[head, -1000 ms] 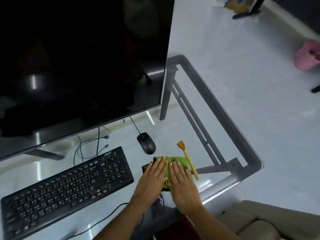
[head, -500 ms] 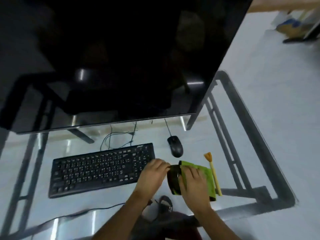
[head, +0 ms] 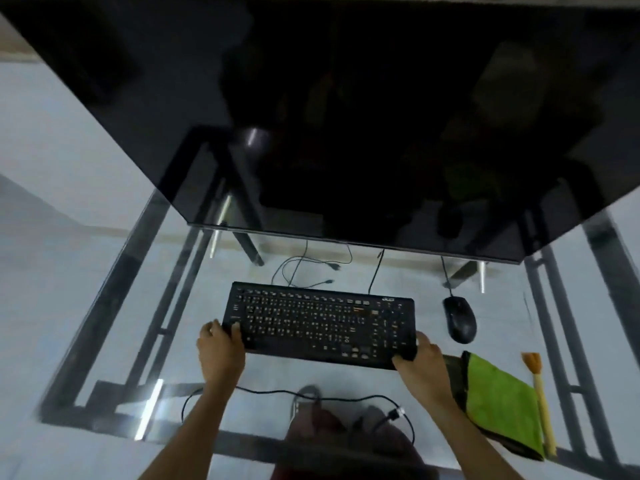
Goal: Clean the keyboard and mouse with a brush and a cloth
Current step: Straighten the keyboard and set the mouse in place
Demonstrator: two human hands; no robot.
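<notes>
I grip the keyboard [head: 320, 323] at both short ends, left hand [head: 221, 344] and right hand [head: 420, 358]; its long axis runs left-right between them

Desk layout, head view.
Keyboard [head: 320, 323] lying centre on table [head: 104, 306], before monitor [head: 346, 133]; mouse [head: 459, 318] sitting right of it; cloth [head: 502, 400] nearer, brush [head: 542, 400] just right of cloth.

We are seeing both forearms bare to the frame's lower edge, no sleeves showing. Left hand [head: 221, 344] and right hand [head: 420, 360] are wearing no gloves or rings that we can make out. Wrists are showing no watch or band.
</notes>
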